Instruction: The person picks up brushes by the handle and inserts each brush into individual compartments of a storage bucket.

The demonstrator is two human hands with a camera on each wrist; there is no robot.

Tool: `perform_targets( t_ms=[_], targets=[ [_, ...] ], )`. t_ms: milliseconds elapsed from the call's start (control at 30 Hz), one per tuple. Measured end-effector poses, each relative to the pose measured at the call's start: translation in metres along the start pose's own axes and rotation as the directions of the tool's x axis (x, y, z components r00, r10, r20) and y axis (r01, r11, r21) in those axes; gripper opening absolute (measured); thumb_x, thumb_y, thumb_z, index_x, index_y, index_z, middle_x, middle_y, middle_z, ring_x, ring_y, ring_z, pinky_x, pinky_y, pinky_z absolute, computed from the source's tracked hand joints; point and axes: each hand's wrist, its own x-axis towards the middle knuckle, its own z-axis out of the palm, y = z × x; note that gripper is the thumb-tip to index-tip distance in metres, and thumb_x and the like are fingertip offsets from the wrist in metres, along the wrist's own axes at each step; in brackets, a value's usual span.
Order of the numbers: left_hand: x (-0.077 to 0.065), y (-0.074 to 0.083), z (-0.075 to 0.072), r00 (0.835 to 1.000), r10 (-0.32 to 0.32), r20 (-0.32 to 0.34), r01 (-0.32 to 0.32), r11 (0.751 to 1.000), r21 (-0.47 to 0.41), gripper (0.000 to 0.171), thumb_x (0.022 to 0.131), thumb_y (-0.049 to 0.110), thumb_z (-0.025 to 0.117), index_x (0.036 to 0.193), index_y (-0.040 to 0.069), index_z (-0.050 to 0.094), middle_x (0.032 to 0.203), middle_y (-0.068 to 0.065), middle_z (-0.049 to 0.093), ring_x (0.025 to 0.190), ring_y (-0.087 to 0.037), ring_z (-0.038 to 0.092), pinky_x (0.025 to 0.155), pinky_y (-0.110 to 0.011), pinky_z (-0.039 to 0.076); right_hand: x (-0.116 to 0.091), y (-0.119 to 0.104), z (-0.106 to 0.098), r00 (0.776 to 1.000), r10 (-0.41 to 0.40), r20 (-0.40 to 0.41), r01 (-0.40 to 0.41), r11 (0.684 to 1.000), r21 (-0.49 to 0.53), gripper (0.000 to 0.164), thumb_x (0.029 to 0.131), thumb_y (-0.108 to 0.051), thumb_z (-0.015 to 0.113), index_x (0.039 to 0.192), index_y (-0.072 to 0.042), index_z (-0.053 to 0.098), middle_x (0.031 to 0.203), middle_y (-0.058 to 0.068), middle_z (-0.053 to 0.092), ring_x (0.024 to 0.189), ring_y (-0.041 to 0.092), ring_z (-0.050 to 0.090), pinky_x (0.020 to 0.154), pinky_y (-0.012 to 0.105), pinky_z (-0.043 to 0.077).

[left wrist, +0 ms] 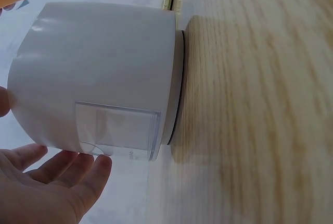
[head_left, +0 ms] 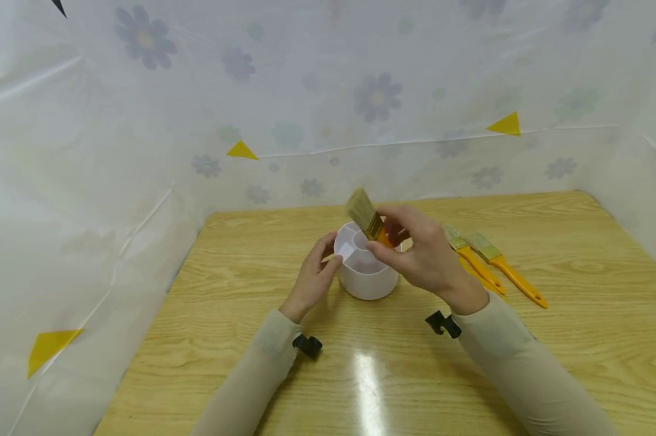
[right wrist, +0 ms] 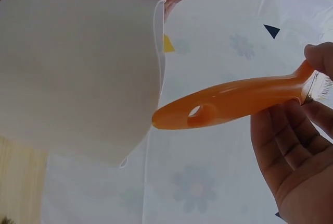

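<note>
A white round divided organizer [head_left: 368, 284] stands upright on the wooden table, with compartments around a central ring. My left hand [head_left: 314, 275] holds its left side, thumb at the rim and fingers against the outer wall. Between thumb and fingers, my right hand [head_left: 423, 251] pinches a paintbrush [head_left: 367, 218] near its metal band. The pale bristles point up and to the left, above the organizer. Seen from the right wrist, the orange handle [right wrist: 229, 104] has a hanging hole, and its tip is right at the organizer's rim.
More orange-handled paintbrushes [head_left: 515, 281] lie on the table [head_left: 208, 339] to the right of the organizer, bristles facing away. Flower-patterned sheeting [head_left: 311, 109] with yellow triangles hangs behind and beside the table. A clear label pocket [left wrist: 118, 130] is on the organizer's wall.
</note>
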Motion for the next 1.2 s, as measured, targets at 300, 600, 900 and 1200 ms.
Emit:
perform_targets(
  t_ms=[300,600,900,1200],
  targets=[
    [0.0003,0.0036,0.0003,1.000,-0.008,-0.004,0.008,1.000,0.009,0.046,0.099,0.000,0.043,0.143,-0.009,0.031,0.139,-0.029,0.041,0.127,-0.043,0.042,0.099,-0.053,0.041,0.0007,-0.0010,0.0003,1.000,0.000,-0.029,0.001,0.999,0.042,0.051,0.075,-0.004,0.078,0.122,-0.005,0.060,0.085,0.001,0.061,0.068,0.009,0.058,0.060,0.028,0.055],
    [0.0004,0.0008,0.0002,1.000,-0.013,-0.001,0.013,1.000,0.012,0.047,0.099,0.002,0.043,0.143,-0.008,0.031,0.140,-0.028,0.041,0.127,-0.041,0.042,0.099,-0.051,0.042,0.0015,-0.0016,0.0015,0.999,-0.013,-0.036,0.016,0.996,0.083,0.052,0.074,-0.001,0.078,0.123,-0.006,0.059,0.090,0.002,0.062,0.070,0.011,0.060,0.062,0.029,0.056],
    [0.0008,-0.0010,0.0008,1.000,-0.002,-0.009,0.002,1.000,-0.007,0.046,0.099,0.001,0.044,0.142,-0.008,0.033,0.139,-0.028,0.042,0.127,-0.041,0.043,0.099,-0.053,0.041,0.0020,-0.0017,0.0024,0.998,-0.026,-0.063,0.033,0.995,0.099,0.057,0.072,0.002,0.079,0.125,-0.005,0.059,0.090,0.003,0.064,0.071,0.013,0.062,0.062,0.030,0.056],
    [0.0013,-0.0025,0.0011,1.000,-0.016,-0.015,0.016,1.000,0.001,0.046,0.099,0.001,0.044,0.143,-0.008,0.033,0.139,-0.026,0.042,0.127,-0.039,0.043,0.099,-0.052,0.042,0.0010,0.0007,0.0057,0.997,-0.043,-0.066,0.049,0.994,0.098,0.056,0.070,0.005,0.078,0.122,-0.001,0.058,0.091,0.006,0.064,0.072,0.014,0.062,0.062,0.034,0.057]
  ],
)
